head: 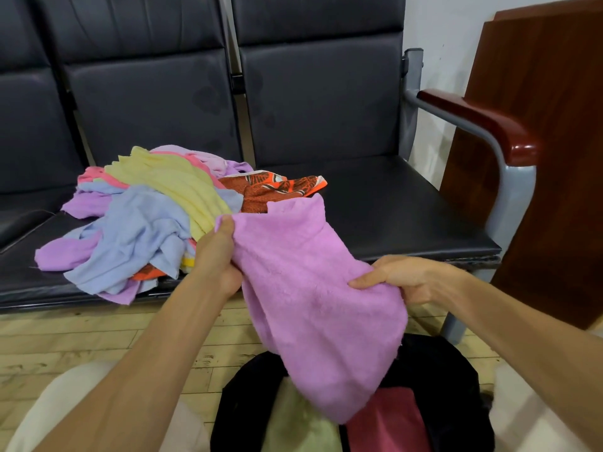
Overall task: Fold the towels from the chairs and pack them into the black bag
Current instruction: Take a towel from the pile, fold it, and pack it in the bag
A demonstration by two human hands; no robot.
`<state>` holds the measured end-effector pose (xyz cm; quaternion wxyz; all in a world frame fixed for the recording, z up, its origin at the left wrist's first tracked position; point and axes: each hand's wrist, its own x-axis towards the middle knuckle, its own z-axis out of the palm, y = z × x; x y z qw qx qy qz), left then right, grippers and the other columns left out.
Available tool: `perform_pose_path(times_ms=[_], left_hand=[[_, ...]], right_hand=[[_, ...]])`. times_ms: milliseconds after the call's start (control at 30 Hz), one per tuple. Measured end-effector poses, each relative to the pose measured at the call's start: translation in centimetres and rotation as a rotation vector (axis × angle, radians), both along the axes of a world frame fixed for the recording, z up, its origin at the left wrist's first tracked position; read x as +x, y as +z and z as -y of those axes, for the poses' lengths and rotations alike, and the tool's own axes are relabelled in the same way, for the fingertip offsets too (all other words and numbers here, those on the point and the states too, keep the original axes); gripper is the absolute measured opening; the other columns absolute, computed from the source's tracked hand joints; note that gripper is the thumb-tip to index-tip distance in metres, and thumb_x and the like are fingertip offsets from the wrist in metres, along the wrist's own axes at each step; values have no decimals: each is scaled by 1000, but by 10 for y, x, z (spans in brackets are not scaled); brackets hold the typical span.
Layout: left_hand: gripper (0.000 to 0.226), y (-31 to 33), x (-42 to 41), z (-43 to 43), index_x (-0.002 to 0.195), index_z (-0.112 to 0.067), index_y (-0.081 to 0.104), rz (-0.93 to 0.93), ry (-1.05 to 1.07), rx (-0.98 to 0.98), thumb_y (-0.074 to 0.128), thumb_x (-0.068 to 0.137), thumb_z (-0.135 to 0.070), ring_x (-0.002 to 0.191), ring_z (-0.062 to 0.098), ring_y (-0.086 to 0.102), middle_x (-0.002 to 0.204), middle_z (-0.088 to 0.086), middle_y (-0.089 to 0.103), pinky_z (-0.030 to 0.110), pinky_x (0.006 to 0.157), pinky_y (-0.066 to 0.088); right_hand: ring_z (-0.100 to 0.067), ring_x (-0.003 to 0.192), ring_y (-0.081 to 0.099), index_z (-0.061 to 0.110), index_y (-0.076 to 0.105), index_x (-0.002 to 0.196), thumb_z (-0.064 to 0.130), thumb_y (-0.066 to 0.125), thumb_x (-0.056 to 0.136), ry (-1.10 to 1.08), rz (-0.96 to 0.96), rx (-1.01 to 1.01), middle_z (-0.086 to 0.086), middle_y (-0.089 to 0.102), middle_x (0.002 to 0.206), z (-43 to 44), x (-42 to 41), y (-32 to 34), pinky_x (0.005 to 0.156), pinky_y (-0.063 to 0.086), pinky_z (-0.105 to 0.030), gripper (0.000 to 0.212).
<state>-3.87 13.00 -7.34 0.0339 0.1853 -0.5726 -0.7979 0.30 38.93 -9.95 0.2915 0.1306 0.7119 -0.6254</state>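
Pink towel (306, 288) hangs in the air between both hands, above the open black bag (456, 386) on the floor: the left hand (217, 259) grasps its upper corner, the right hand (404, 278) pinches its right edge. Folding looks just begun, so next the corners likely need bringing together. More towels wait in a pile (146, 216) on the chairs (375, 197).

Three chair seats (375, 203), one towel heap (146, 207), one held towel (310, 288), one black bag (456, 386).
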Motion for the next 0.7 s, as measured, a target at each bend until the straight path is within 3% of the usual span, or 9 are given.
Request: perform_pose_path(times_ms=[100,200,367,433,500,600,700], left_hand=[[23,1,-2,5,95,-18,63,-11,32,2,57,93,-40,85,16,61,94,0,66,30,75,50],[18,3,-1,7,88,-18,60,-50,55,8,55,95,-34,80,13,60,90,-2,64,28,68,49],[24,3,0,6,107,-11,60,-130,34,-98,50,99,-31,82,12,61,96,1,65,27,66,49],[28,3,-1,9,111,-10,62,-143,33,-110,50,99,-32,86,15,63,96,1,67,29,69,50],[30,3,-2,12,114,-11,61,-143,43,-127,51,98,-35,89,17,64,99,1,67,30,71,51],[23,4,-2,13,108,-15,59,-148,60,-143,51,98,-34,82,12,60,91,-3,63,28,68,50],[21,7,0,12,108,-14,58,-148,65,-125,52,97,-31,76,10,57,85,-4,60,28,69,47]], right_hand=[[-35,107,66,-5,69,109,8,70,83,-30,-152,-78,-21,69,112,-2,-4,6,95,52,-45,30],[-35,104,66,-5,67,109,-3,63,84,-210,-300,-161,-26,67,113,-6,-9,11,90,54,-43,26],[-27,107,65,3,66,115,25,64,90,-461,-454,-239,-12,70,112,-16,-14,22,87,52,-38,33],[-24,104,64,6,68,96,26,65,89,-518,-545,-135,-6,70,99,-21,-14,25,92,49,-39,22],[-20,100,58,13,55,73,22,67,87,-513,-667,107,1,59,83,-27,-15,25,97,45,-39,21],[-18,90,58,18,52,82,15,70,86,-408,-770,257,-4,60,88,-28,-14,29,74,46,-24,19],[-18,86,65,20,55,95,8,76,79,-310,-804,215,-7,66,94,-33,-14,33,68,49,-23,29]])
